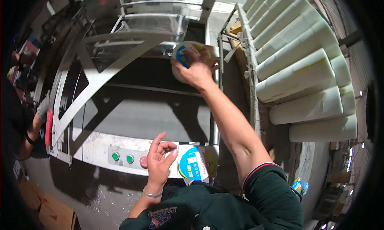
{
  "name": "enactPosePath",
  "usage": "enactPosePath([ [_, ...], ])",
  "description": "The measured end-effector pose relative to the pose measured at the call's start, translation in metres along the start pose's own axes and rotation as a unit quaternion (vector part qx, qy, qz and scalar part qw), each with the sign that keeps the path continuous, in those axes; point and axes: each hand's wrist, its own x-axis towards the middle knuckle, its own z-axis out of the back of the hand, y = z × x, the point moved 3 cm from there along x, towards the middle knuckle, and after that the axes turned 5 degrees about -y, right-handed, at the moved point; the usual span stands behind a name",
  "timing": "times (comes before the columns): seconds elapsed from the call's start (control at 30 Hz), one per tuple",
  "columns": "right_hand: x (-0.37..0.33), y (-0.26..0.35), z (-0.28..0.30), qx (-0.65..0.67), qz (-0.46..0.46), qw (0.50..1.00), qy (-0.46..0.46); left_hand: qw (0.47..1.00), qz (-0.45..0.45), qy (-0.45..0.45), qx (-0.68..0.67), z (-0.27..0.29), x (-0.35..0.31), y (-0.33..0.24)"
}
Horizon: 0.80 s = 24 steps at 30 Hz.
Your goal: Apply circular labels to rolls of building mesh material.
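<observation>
My right hand [198,73] reaches far ahead, its thumb and fingers spread around a rounded packet [182,56] printed in blue, white and yellow. The packet is slightly blurred and partly covered by the hand, beside the machine's right rail. My left hand [161,163] is raised near the front edge, fingers apart and loosely bent, holding nothing. Right beside it, a flat printed packet or stack [193,166] with a blue round design lies on the corner of the machine's white front panel [96,152]. A red button [143,161] is just left of the left hand.
Two green buttons [130,159] are on the panel. A white angled frame [96,78] rises over the dark machine bed at left. At far left another person's gloved hand [43,107] is near a red part. Several large white rolls [298,76] are stacked at right; cardboard [56,212] lies lower left.
</observation>
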Motion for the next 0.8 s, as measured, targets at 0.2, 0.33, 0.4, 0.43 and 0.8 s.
enactPosePath([
  [0.2, -0.039, -0.035, 0.077, -0.004, 0.037, 0.995, -0.087, 0.998, -0.039, 0.007, 0.055, -0.032, -0.025, 0.029],
  [0.33, -0.062, -0.15, 0.265, -0.12, 0.181, 0.922, -0.322, 0.993, -0.066, 0.003, 0.097, -0.046, -0.055, 0.048],
  [0.4, -0.081, -0.223, 0.41, -0.231, 0.232, 0.809, -0.488, 0.992, -0.063, 0.021, 0.104, -0.066, -0.073, 0.066],
  [0.43, -0.092, -0.255, 0.471, -0.295, 0.216, 0.747, -0.556, 0.993, -0.061, 0.023, 0.102, -0.073, -0.078, 0.075],
  [0.8, -0.168, -0.395, 0.693, -0.317, 0.053, 0.941, -0.106, 0.95, -0.061, 0.217, 0.214, -0.269, -0.184, 0.076],
])
